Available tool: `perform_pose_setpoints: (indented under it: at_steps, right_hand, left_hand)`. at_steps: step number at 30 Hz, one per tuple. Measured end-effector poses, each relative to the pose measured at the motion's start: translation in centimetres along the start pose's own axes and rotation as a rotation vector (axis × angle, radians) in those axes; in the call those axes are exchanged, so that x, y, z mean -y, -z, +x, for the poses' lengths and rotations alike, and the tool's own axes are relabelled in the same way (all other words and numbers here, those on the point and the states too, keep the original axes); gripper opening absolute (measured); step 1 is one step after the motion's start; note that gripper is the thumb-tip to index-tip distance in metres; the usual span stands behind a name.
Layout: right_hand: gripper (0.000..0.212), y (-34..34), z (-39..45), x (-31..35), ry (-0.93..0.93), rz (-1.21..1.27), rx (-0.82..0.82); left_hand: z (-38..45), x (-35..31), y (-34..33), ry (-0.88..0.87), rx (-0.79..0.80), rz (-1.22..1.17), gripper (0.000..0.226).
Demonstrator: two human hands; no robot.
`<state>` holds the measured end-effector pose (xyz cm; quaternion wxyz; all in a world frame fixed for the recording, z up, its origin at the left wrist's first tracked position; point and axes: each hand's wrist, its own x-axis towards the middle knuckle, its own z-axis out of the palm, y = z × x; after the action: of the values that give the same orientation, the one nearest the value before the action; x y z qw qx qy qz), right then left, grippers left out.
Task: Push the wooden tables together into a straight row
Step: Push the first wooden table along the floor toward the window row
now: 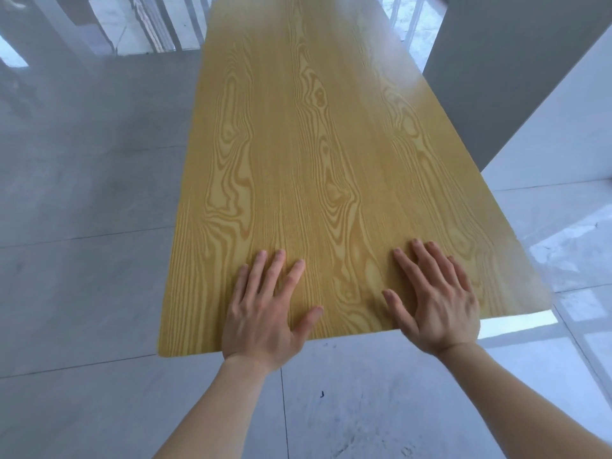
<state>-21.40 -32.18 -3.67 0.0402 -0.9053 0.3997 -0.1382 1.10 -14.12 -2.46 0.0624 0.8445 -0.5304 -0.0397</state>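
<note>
Hands flat on wooden table, near edge.
Left hand and right hand: palms down, fingers spread, gripping nothing. Wooden table runs lengthwise ahead over grey tiled floor.

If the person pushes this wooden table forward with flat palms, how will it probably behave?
The wooden table will likely stay rigid, since its top looks flat and solid. It may slide easily, because the floor looks glossy. The left hand and right hand only lie flat, so they might slip.
</note>
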Motion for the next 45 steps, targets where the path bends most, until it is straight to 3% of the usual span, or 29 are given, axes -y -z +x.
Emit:
perform_pose_setpoints:
  at_steps: [24, 33, 39, 45]
  right_hand:
    - [0.070, -0.2, 0.9, -1.3, 0.023, 0.020, -0.039]
    - [0.082, 1.8, 1.0, -0.1, -0.014, -0.026, 0.194]
    - [0.086, 5.2, 4.2, 7.0, 0.024, -0.038, 0.240]
    - [0.088, 7.9, 12.9, 20.5, -0.009, -0.024, 0.252]
  left_hand:
    - [1.0, -0.9, -0.5, 0.011, -0.030, -0.011, 0.080]
    - [1.0, -0.4, -0.1, -0.001, 0.036, -0.052, 0.085]
    - [1.3, 2.5, 3.4, -0.053, 0.045, -0.193, 0.086]
    - [6.6, 17.2, 14.1, 0.018, -0.048, -0.196, 0.090]
